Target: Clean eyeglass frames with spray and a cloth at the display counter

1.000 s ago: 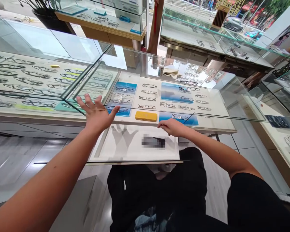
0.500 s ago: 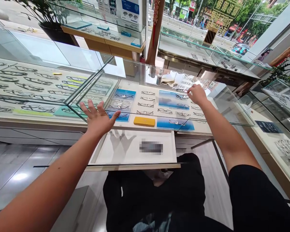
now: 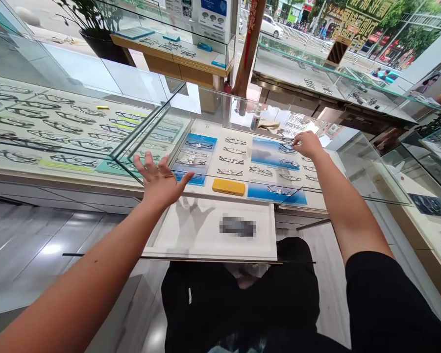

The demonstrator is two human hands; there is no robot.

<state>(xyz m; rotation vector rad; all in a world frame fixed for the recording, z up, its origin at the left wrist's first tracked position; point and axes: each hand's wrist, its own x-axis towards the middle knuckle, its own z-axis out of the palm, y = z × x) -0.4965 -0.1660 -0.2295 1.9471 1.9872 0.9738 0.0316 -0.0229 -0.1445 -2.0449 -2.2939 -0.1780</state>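
Note:
My left hand (image 3: 159, 182) is spread flat with fingers apart at the front of the glass showcase (image 3: 206, 100), and its shadow falls into the drawer (image 3: 191, 240) beneath. Farther right, my right hand (image 3: 309, 146) has its thumb and fingers pinched together above the glass top. A dark pair of eyeglasses (image 3: 287, 140) shows at those fingertips, partly covered by them. Under the glass, several spectacle frames lie in rows, some on blue cards (image 3: 194, 154). A yellow case (image 3: 228, 186) sits near the showcase's front edge.
The drawer stands pulled out over my lap and holds a blurred dark object (image 3: 237, 226). On the glass top are a spray bottle (image 3: 256, 117), a tan cloth (image 3: 269, 125) and a printed sheet (image 3: 297, 122). More showcases (image 3: 338, 83) stand behind and to the right.
The view has shifted slightly, so the scene appears farther right. My left hand remains spread and my right hand remains pinched near the eyeglasses on the glass top.

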